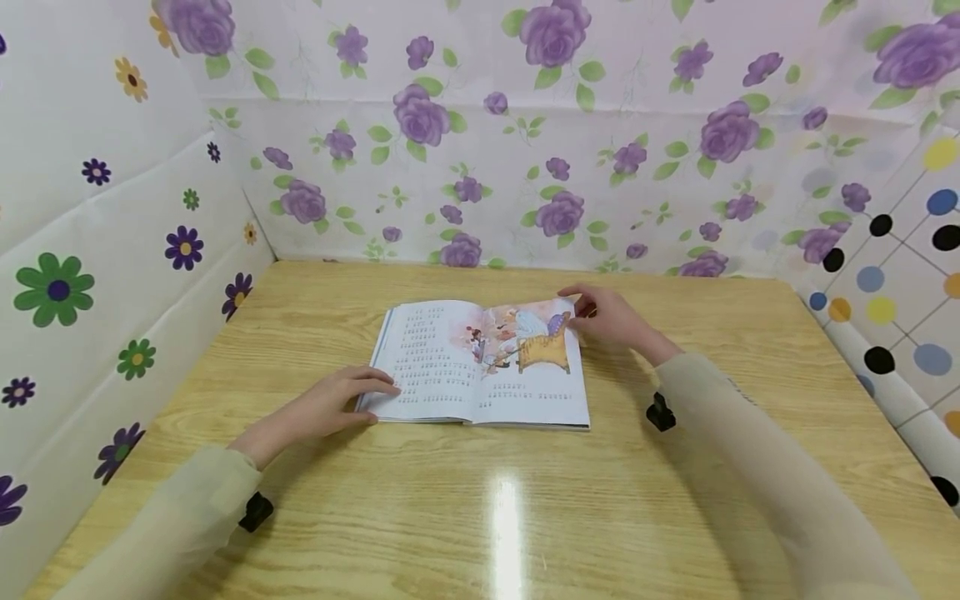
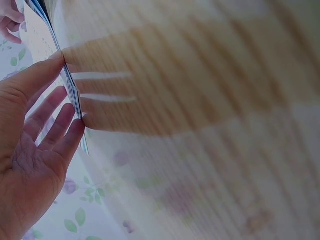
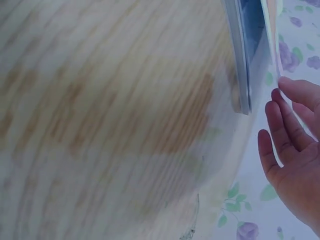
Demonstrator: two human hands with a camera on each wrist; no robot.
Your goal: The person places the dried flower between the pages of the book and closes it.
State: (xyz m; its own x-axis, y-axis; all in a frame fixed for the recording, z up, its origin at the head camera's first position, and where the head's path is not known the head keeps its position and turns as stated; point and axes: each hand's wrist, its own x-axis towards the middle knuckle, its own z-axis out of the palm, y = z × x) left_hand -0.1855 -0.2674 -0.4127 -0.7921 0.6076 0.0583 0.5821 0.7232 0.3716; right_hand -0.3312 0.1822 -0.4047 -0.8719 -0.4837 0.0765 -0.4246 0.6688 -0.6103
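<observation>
Purple-flowered wall (image 1: pixel 480 167), wood-grain table (image 1: pixel 480 500)

Open picture book (image 1: pixel 480 362) lies flat near middle of wooden worktop (image 1: pixel 480 517), text on left page, colour illustration across upper right page. Left hand (image 1: pixel 330 408) rests on book's left edge, fingers straight, fingertips on page margin. Right hand (image 1: pixel 611 321) at book's upper right corner, fingers touching page corner there; whether pinching it, cannot tell. Beige sleeves on both forearms, black clip at each wrist. Floral-print panels stand behind and left of worktop; dotted panel on right. Light glare on worktop near front edge.
</observation>
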